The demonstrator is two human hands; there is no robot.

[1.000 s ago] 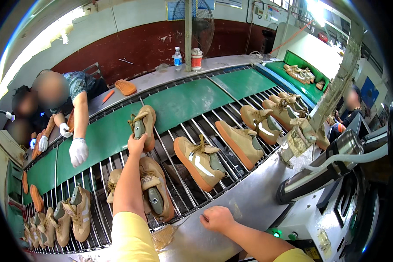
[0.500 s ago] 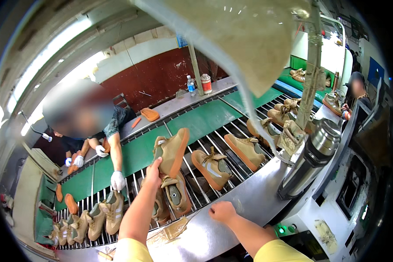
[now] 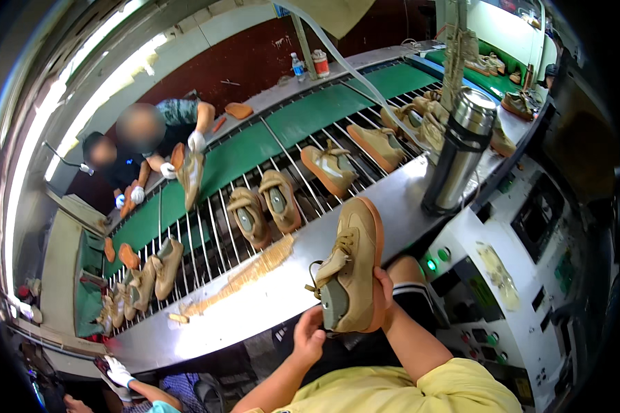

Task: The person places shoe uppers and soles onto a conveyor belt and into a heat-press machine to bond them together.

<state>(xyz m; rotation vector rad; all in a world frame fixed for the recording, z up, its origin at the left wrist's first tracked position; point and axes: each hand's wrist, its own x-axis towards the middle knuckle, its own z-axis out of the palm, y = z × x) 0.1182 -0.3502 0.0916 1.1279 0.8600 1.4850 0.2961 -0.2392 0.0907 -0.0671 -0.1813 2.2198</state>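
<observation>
A tan sneaker [image 3: 355, 265] with an orange-brown gum sole is tilted toe-up in front of me, above the metal edge of the conveyor. My right hand [image 3: 384, 297] grips it along the sole side near the heel, its fingers partly hidden behind the shoe. At the heel, my left hand [image 3: 309, 336] has curled fingers against the shoe's back edge. Grey-green stuffing [image 3: 334, 303] fills the shoe's opening, and its laces hang loose. Two more tan sneakers, one [image 3: 249, 217] and another [image 3: 280, 201], stand on the conveyor bars just beyond.
A roller conveyor with a green belt [image 3: 234, 162] curves across, carrying several tan shoes. At right, a steel thermos [image 3: 460, 151] stands on the metal ledge [image 3: 255, 303] beside a control panel [image 3: 475, 289]. Across the belt, gloved co-workers handle a shoe [image 3: 191, 179] and soles.
The sneaker came off the conveyor toward me and is now in my right hand, with my left hand moved to its heel. A co-worker has lifted another shoe off the line.
</observation>
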